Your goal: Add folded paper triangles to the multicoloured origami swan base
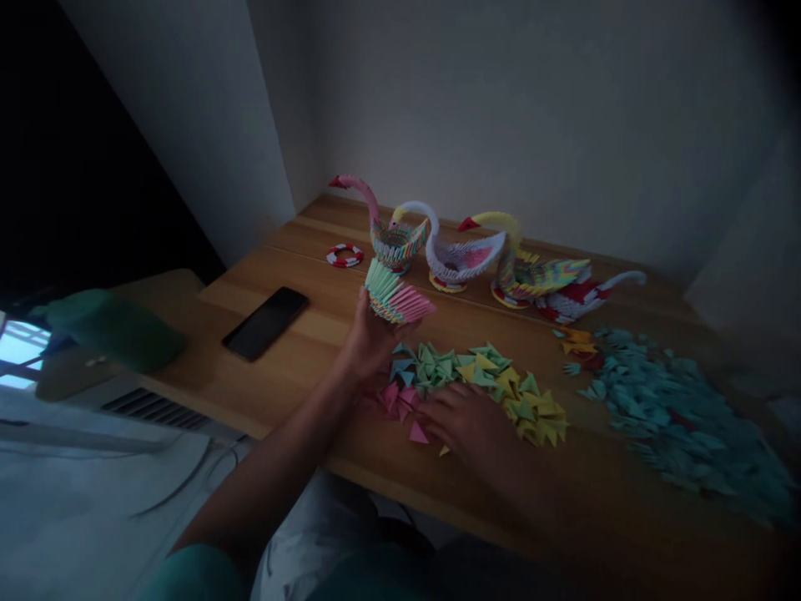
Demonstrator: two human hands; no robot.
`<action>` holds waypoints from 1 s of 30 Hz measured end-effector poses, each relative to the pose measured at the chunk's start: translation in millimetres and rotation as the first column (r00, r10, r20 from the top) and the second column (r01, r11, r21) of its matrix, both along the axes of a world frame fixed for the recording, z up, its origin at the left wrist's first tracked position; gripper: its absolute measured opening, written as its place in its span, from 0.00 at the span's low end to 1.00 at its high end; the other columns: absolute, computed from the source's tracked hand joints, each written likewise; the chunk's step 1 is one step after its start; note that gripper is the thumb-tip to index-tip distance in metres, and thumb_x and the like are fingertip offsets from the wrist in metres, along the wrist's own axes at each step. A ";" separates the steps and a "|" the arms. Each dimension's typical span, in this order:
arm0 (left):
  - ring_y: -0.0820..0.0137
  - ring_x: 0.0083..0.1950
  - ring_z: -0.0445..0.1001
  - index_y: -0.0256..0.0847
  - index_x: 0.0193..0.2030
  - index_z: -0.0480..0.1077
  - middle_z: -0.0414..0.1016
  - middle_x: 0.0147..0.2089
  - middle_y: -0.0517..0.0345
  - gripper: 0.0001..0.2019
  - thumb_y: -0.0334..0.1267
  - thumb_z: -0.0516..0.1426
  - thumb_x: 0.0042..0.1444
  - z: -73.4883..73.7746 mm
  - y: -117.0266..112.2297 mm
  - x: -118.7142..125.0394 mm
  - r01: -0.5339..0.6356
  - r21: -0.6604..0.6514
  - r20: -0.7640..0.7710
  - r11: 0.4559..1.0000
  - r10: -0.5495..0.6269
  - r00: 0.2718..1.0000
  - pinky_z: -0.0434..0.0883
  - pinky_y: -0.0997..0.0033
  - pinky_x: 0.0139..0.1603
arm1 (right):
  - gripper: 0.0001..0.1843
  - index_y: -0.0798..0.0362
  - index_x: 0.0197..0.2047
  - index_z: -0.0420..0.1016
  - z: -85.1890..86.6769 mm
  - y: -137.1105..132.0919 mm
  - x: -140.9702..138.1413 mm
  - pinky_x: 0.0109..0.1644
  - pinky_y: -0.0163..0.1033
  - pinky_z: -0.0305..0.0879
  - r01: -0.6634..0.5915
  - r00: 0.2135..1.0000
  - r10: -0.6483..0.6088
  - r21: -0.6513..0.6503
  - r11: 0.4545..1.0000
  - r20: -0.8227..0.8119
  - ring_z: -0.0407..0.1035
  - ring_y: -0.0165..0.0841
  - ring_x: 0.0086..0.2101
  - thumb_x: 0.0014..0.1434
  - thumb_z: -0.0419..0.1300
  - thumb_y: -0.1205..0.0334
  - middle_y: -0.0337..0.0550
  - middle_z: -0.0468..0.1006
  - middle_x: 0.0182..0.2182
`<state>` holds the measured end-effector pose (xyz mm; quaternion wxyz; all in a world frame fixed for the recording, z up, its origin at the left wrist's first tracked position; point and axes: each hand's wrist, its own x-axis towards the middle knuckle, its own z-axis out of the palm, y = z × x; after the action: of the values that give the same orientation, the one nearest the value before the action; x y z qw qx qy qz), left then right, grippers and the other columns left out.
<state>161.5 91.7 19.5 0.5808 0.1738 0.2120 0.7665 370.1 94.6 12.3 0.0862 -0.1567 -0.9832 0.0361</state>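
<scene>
My left hand [369, 340] is closed around the base of a folded-paper origami body [399, 294] and holds it above the table. The body is made of many interlocked pieces, green on one side and pink on the other, with a multicoloured lower band. Loose folded-paper triangles [438, 367] in green, yellow, pink and blue lie just below it. On the near edge of this pile rests my right hand [460, 417], its fingers stretched out toward the pink triangles [399, 401]. I see nothing held in it, though its fingertips are partly lost among the pieces.
Finished paper swans [463, 255] stand in a row along the wall. A red and white paper ring [344, 255] lies beside them. A black phone [266, 323] is on the left of the wooden table [300, 334]. To the right spreads a large heap of teal paper pieces [682, 409].
</scene>
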 end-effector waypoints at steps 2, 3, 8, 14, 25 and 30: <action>0.61 0.55 0.74 0.39 0.59 0.66 0.74 0.55 0.48 0.28 0.58 0.47 0.64 -1.4 -0.7 -1.4 0.032 0.001 0.009 0.999 -0.032 0.999 0.72 0.60 0.56 | 0.07 0.50 0.40 0.79 -5.2 1.4 -4.0 0.40 0.44 0.64 0.022 0.999 -0.024 0.064 0.998 0.023 0.72 0.39 0.36 0.59 0.62 0.70 0.42 0.80 0.33; 0.62 0.54 0.74 0.39 0.59 0.66 0.74 0.54 0.48 0.28 0.58 0.46 0.65 -1.9 -1.0 -1.9 0.046 -0.002 0.013 0.999 -0.046 0.999 0.73 0.60 0.54 | 0.07 0.50 0.38 0.79 -5.8 3.6 -4.6 0.40 0.44 0.64 0.019 1.000 -0.020 0.063 0.998 0.015 0.72 0.39 0.35 0.58 0.62 0.70 0.42 0.79 0.31; 0.65 0.45 0.78 0.36 0.57 0.68 0.76 0.51 0.46 0.28 0.54 0.40 0.68 -1.9 -1.1 -0.7 0.089 -0.071 0.023 0.994 -0.087 0.996 0.77 0.66 0.44 | 0.07 0.49 0.36 0.78 15.2 27.1 6.5 0.48 0.44 0.66 0.004 0.953 -0.091 -0.289 0.957 -0.289 0.74 0.39 0.44 0.62 0.58 0.64 0.45 0.81 0.43; 0.62 0.48 0.77 0.40 0.61 0.65 0.73 0.56 0.46 0.27 0.56 0.44 0.65 -6.2 0.3 3.8 0.069 -0.118 -0.005 0.991 -0.070 0.998 0.76 0.64 0.45 | 0.14 0.49 0.35 0.75 31.7 60.1 18.6 0.38 0.38 0.70 -0.014 0.651 -0.685 -0.907 0.421 -0.328 0.74 0.36 0.35 0.56 0.65 0.47 0.45 0.81 0.36; 0.63 0.52 0.76 0.55 0.65 0.57 0.68 0.61 0.53 0.33 0.40 0.65 0.55 -6.4 -13.7 16.6 0.115 -0.065 -0.195 0.991 -0.126 0.973 0.74 0.58 0.54 | 0.17 0.49 0.32 0.76 20.3 67.2 15.3 0.22 0.26 0.57 -0.446 0.365 -0.866 -0.881 0.160 -0.342 0.59 0.21 0.21 0.41 0.76 0.57 0.33 0.71 0.24; 0.62 0.53 0.75 0.55 0.66 0.56 0.70 0.60 0.52 0.35 0.44 0.65 0.53 -9.0 -12.9 19.1 0.104 -0.105 -0.235 0.989 -0.126 0.964 0.76 0.63 0.48 | 0.16 0.50 0.29 0.76 18.5 70.1 20.7 0.25 0.27 0.63 -0.484 0.334 -0.881 -0.863 0.145 -0.335 0.63 0.22 0.22 0.40 0.76 0.56 0.34 0.72 0.26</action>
<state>180.6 78.8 10.5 0.6017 0.2510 0.3054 0.6941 390.8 164.7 30.8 0.4902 -0.3024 -0.4164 0.7034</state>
